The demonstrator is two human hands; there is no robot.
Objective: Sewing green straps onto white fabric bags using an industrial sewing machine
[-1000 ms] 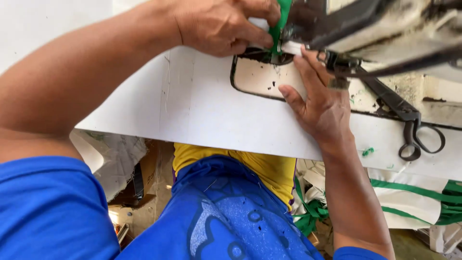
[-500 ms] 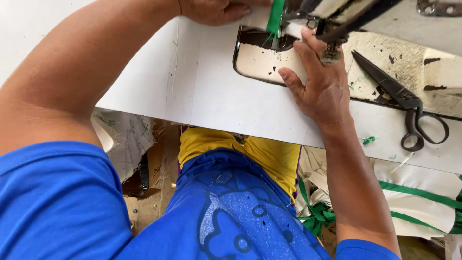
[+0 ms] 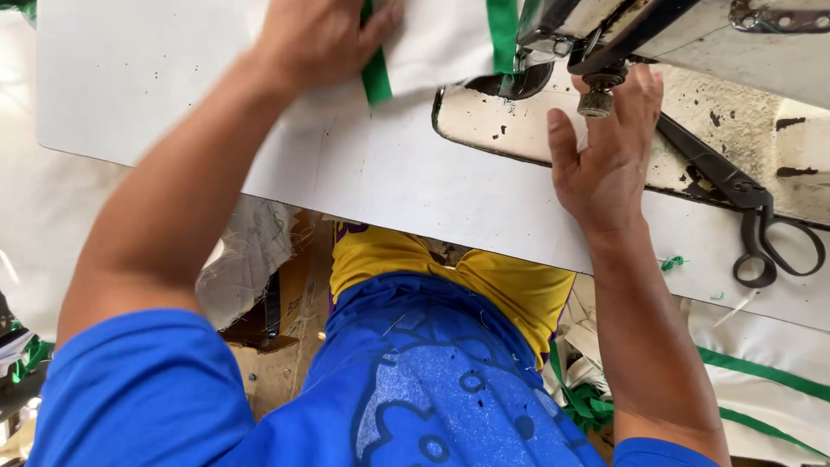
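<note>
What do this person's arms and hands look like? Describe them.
Both arms are bare from the short blue sleeves down. The left hand and right hand wear no gloves, and no rings, watch or bracelets show. The blue shirt front carries a paler blue print.

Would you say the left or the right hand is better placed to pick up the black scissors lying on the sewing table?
Right, probably. The right hand rests flat on the machine bed beside the scissors, while the left hand presses the white fabric with green trim farther away.
</note>
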